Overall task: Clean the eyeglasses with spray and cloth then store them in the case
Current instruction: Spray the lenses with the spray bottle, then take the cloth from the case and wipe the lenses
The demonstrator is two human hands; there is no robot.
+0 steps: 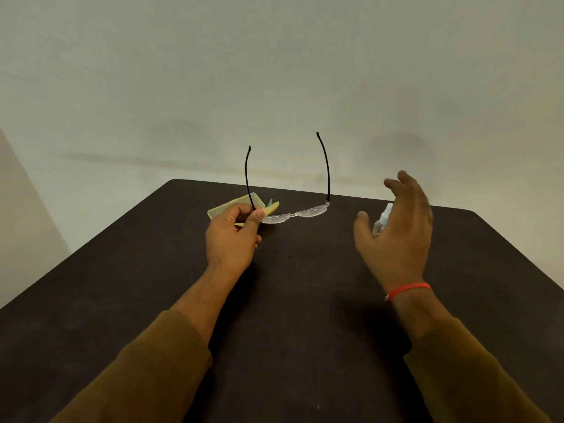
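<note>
The left hand point(233, 236) pinches the eyeglasses point(293, 213) at one lens corner, temples up, above the table point(122, 285). The right hand point(396, 236), fingers spread wide and holding nothing, hovers before the spray bottle point(385, 216).

Dark brown table point(305, 300) against a plain pale wall point(274, 71); soft shadows

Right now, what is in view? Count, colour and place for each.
eyeglasses: one, clear lenses with black temples, held above the table
case: one, yellow, on the table behind the left hand
small item: one, yellow and teal, beside the case; possibly the cloth
spray bottle: one, clear, behind the right hand
table: one, dark brown
wall: one, off-white, behind the table
bracelet: one, red, right wrist
sleeves: two, brown, forearms
left hand: one, pinches the eyeglasses at a hinge
right hand: one, open, before the spray bottle
</note>
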